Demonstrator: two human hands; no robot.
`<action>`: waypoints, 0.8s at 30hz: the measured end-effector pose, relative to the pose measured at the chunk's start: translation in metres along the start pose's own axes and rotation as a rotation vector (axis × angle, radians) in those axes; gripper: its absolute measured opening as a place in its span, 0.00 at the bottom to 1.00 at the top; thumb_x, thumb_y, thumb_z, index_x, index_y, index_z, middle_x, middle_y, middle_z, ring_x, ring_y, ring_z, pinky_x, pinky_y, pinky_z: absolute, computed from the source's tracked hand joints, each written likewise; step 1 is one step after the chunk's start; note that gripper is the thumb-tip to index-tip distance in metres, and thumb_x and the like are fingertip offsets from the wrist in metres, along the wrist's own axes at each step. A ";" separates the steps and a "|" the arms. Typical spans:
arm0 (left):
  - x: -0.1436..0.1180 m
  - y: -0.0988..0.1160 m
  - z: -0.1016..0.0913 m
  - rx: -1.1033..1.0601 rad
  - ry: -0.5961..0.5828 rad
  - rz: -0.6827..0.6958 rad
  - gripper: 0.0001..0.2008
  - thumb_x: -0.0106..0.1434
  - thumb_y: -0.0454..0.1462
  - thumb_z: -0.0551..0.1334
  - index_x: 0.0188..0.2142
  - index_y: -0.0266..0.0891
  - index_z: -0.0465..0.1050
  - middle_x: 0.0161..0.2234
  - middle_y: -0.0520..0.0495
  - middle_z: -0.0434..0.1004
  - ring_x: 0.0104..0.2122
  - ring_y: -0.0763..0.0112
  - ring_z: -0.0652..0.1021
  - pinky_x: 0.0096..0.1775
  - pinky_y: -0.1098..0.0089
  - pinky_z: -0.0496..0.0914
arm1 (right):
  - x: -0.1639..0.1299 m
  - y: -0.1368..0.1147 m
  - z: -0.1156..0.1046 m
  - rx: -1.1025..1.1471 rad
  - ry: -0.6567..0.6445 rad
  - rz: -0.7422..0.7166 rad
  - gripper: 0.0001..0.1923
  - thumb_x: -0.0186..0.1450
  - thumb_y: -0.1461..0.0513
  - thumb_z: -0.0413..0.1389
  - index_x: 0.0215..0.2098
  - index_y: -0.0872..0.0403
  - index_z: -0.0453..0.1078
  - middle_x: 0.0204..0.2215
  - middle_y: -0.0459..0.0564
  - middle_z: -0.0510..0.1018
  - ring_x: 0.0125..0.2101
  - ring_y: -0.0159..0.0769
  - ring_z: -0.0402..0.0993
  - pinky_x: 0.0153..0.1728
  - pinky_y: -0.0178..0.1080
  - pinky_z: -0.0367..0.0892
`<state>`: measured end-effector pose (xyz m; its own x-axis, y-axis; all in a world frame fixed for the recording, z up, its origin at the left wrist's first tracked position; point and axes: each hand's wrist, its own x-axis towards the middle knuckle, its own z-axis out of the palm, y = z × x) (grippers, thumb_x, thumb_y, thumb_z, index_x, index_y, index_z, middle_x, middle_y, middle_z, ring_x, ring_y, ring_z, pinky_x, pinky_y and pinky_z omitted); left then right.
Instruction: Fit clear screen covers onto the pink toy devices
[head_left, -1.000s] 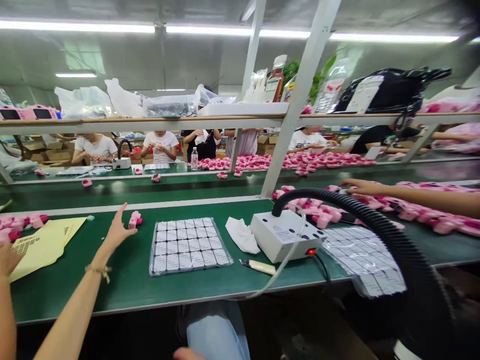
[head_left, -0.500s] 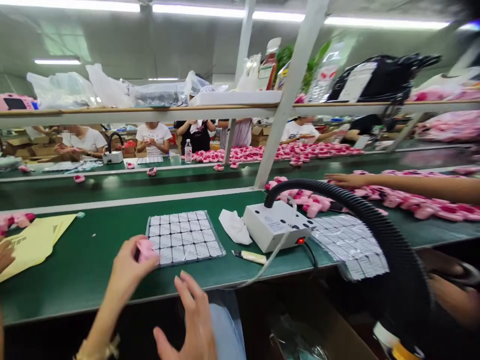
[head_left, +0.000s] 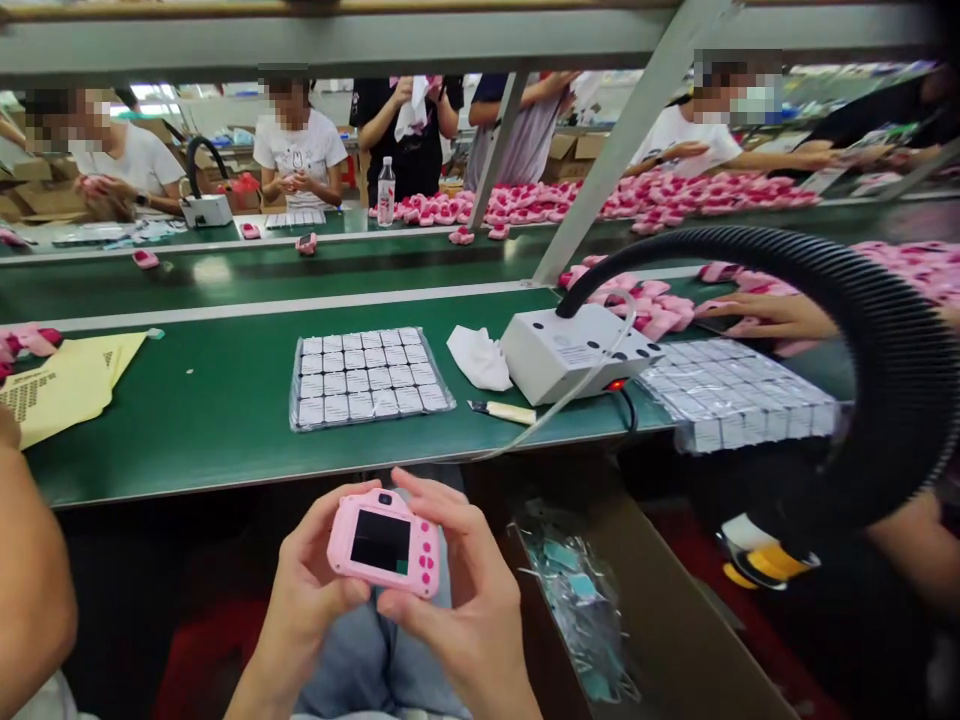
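Now both hands, left hand (head_left: 307, 600) and right hand (head_left: 469, 600), hold firmly a pink toy camera (head_left: 384, 543) at the lower middle of the frame.

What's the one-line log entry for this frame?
left hand: holds pink toy camera | right hand: same camera, screen up | location: over lap, short of green bench

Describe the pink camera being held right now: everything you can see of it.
The pink camera is a small, rounded toy-like body in glossy pink plastic. Its back faces the viewer, with a dark, blank screen, a column of darker pink buttons to the right of it and a small dark part on the top edge. It is held level, slightly tilted, over the lap and below the table edge. The left hand grips its left end and the right hand its right end, thumbs under the lower edge.
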<state>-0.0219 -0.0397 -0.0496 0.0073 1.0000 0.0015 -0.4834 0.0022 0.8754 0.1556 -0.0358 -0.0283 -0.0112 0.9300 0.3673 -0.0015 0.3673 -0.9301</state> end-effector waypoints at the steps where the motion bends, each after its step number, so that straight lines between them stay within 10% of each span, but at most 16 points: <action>1: -0.001 -0.001 0.001 -0.006 0.014 0.026 0.36 0.51 0.50 0.86 0.59 0.51 0.84 0.63 0.38 0.85 0.59 0.45 0.85 0.54 0.62 0.83 | 0.001 -0.004 -0.002 -0.103 0.002 -0.043 0.28 0.67 0.43 0.72 0.58 0.44 0.77 0.64 0.59 0.77 0.62 0.53 0.78 0.59 0.52 0.80; 7: -0.003 0.004 -0.004 0.082 -0.022 0.090 0.34 0.56 0.49 0.84 0.61 0.51 0.83 0.65 0.37 0.82 0.58 0.48 0.86 0.55 0.62 0.82 | 0.001 -0.017 -0.015 -0.356 -0.128 -0.230 0.05 0.77 0.62 0.61 0.51 0.47 0.76 0.38 0.47 0.77 0.36 0.37 0.78 0.38 0.36 0.75; 16: -0.021 0.002 -0.020 0.317 -0.093 -0.154 0.29 0.60 0.59 0.78 0.56 0.50 0.87 0.54 0.43 0.86 0.50 0.46 0.87 0.53 0.54 0.83 | -0.013 -0.013 -0.019 -0.524 -0.806 0.153 0.06 0.77 0.63 0.59 0.40 0.49 0.68 0.36 0.44 0.82 0.32 0.36 0.78 0.32 0.36 0.66; 24: -0.048 -0.016 -0.036 0.439 -0.123 -0.320 0.30 0.66 0.63 0.70 0.59 0.51 0.85 0.57 0.41 0.86 0.58 0.44 0.84 0.62 0.53 0.78 | -0.029 0.003 -0.013 -0.287 -0.793 0.265 0.12 0.74 0.65 0.54 0.37 0.47 0.77 0.29 0.41 0.83 0.28 0.33 0.76 0.33 0.34 0.69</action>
<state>-0.0457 -0.0876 -0.0814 0.2081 0.9418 -0.2642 -0.0301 0.2761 0.9607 0.1685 -0.0614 -0.0411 -0.6659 0.7429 -0.0690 0.3495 0.2289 -0.9086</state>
